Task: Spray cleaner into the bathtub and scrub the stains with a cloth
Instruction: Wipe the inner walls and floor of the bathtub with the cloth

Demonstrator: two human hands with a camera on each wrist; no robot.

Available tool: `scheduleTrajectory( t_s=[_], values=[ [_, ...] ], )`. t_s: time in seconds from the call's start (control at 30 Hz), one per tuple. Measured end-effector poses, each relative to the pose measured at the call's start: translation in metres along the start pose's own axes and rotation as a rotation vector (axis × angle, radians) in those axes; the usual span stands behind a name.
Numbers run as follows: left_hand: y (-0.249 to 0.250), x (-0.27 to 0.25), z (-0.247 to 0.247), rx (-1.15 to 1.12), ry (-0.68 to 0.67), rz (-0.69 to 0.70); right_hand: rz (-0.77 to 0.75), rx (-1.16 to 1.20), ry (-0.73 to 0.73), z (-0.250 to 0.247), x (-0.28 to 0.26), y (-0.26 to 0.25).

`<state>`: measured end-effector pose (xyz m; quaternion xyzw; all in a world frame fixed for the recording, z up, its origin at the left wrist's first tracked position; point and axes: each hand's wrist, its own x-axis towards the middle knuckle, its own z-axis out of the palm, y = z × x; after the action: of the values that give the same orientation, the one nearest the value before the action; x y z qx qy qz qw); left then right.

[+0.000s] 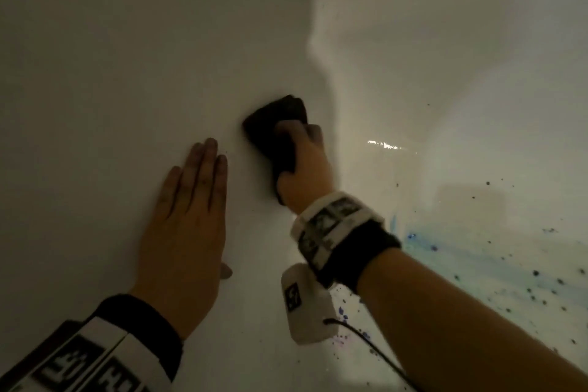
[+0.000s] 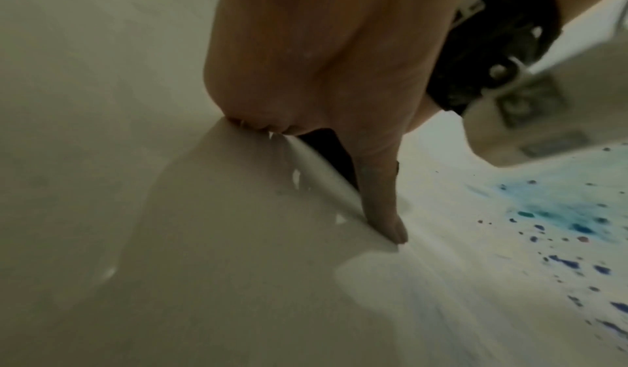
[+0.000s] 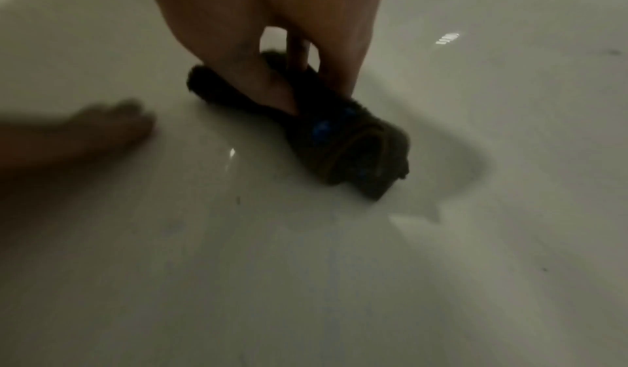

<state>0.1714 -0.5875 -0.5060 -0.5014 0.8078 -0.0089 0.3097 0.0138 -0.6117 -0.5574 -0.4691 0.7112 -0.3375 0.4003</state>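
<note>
I am scrubbing: my right hand [image 1: 305, 165] is gripping the dark folded cloth [image 1: 276, 130] against the white bathtub [image 1: 95, 57] wall, while my left hand [image 1: 187, 216] is bracing flat alongside. Next move, in my judgement: shifting toward the blue stains [image 1: 525, 277] on the floor.

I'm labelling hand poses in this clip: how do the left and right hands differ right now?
The left hand lies flat with straight fingers and holds nothing; the right hand curls its fingers round the dark cloth. The left only rests on the tub; the right presses the cloth to it. Both wear wrist bands.
</note>
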Motion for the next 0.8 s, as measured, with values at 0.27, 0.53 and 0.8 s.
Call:
scheduleTrajectory(
  t_s=[0.27, 0.53, 0.8],
  values=[
    [0.015, -0.004, -0.005, -0.026, 0.007, 0.073, -0.186, -0.5, -0.693, 0.017, -0.095, 0.042],
    [0.032, -0.034, 0.01, 0.043, -0.287, 0.221, -0.235, -0.441, -0.547, -0.051, -0.106, 0.063],
    [0.033, -0.034, 0.031, -0.001, 0.04, 0.222, 0.13, -0.598, 0.22, -0.148, 0.007, 0.079]
  ],
)
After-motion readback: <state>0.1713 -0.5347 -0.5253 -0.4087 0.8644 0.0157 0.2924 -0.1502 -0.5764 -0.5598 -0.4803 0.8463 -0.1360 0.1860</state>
